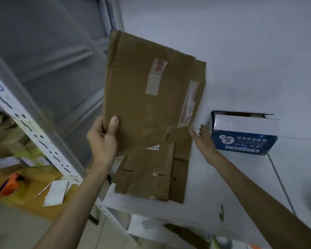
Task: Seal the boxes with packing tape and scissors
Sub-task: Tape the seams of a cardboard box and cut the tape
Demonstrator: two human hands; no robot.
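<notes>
The metal rack [34, 133] rises left of the flattened box [147, 105], and the white shelf [214, 186] lies beneath it. The flattened box itself, brown card with old tape strips and a label on its face, is lifted and tilted above the stack of flat cartons [151, 177], which lies directly below it on the shelf. A blue and white carton [244, 139] sits to its right against the wall.

Your left grip [102, 139] clasps the box's lower left corner, thumb on the front face and fingers behind. Your right grip [203, 141] is spread, fingers straight, at the lower right corner; whether it touches the card I cannot tell.

You seem to be fetching a carton to make up, so sealing has not started. Close the right grip on that corner before you carry it, since a single-corner hold lets the sheet swing and bend. Lift it free of the stack so the one beneath does not drag along. An orange thing that looks like a tape dispenser [9, 185] lies well down and left of the box; no scissors show.
</notes>
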